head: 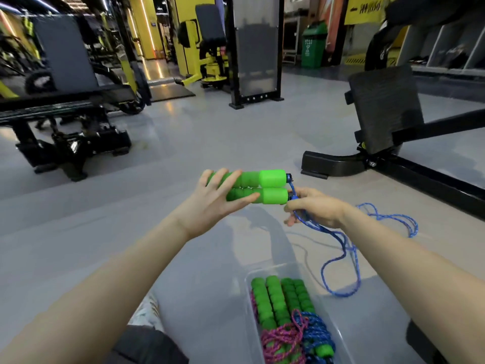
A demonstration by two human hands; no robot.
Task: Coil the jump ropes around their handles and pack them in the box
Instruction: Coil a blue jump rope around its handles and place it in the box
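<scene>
Two green foam handles point(262, 186) lie side by side in my left hand point(212, 203), whose fingers wrap round their left ends. My right hand point(315, 208) pinches the blue rope point(341, 248) just where it leaves the handles. From there the rope trails down and right in loose loops over the grey floor. A clear plastic box point(248, 306) stands on the floor in front of me, lower right. Inside it lie two coiled jump ropes point(283, 300) with green handles, one wound in pink rope and one in blue.
Black gym machine bases sit on the floor at the right point(341, 161) and the left point(70, 148). Yellow and black equipment stands further back. My knee point(147, 337) shows at the bottom edge beside the box.
</scene>
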